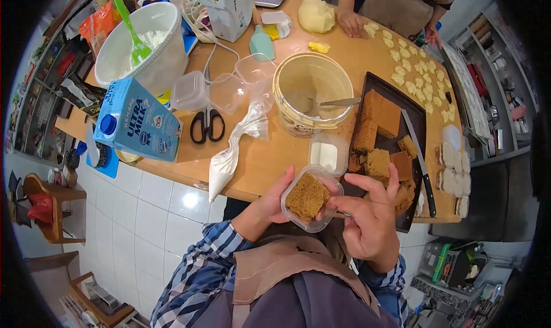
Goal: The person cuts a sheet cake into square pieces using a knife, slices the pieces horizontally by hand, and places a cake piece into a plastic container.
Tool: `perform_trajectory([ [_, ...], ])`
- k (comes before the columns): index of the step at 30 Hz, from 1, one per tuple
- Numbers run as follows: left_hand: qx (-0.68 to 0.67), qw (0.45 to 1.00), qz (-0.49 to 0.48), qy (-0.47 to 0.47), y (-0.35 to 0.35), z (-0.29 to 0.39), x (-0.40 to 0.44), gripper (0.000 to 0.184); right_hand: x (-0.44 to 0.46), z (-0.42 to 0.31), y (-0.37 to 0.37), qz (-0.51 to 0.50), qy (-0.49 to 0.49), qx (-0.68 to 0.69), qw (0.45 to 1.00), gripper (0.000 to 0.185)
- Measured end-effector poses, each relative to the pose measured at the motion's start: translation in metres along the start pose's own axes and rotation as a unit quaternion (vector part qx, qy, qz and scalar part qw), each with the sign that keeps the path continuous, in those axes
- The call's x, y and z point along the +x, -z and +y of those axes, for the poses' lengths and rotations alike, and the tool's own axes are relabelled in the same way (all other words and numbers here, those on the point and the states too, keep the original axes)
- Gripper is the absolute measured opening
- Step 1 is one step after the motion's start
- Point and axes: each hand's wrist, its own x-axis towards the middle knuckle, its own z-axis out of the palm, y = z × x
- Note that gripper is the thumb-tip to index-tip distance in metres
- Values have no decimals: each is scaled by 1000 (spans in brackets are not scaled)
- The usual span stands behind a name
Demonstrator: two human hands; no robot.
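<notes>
My left hand (271, 203) is wrapped round a small clear plastic container (310, 225) with a piece of brown cake (307, 197) inside. At the container's right edge is my right hand (370, 222), its fingers spread and one fingertip near the cake. To the right, a dark tray (418, 127) holds more cake (383, 112) and a black-handled knife (423, 173). Just beyond my hands stands a clear container of white cream (325, 155). A filled piping bag (232, 155) lies to the left, its tip over the table edge.
Behind the hands is a large tub (285, 118) with a spoon in it. Black scissors (208, 127), a milk carton (140, 121) and a white bowl (109, 64) are on the left. Another person's hand (351, 23) rests near dough (316, 15). Filled cups (447, 173) stand at right.
</notes>
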Motion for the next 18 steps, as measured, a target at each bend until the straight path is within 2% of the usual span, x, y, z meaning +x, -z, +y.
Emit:
perform_trajectory([
  [4, 15, 998, 67, 6, -4, -1, -1, 86, 0, 1, -3, -20, 19, 11, 1000, 26],
  [10, -31, 999, 19, 8, -5, 0, 0, 86, 1, 2, -11, -40, 18, -15, 999, 24],
  [16, -1, 1000, -2, 10, -2, 1, 0, 86, -1, 1, 1, -7, 10, -4, 1000, 24],
  [18, 1, 1000, 27, 15, 0, 0, -1, 86, -1, 2, -5, -25, 21, 6, 999, 24],
])
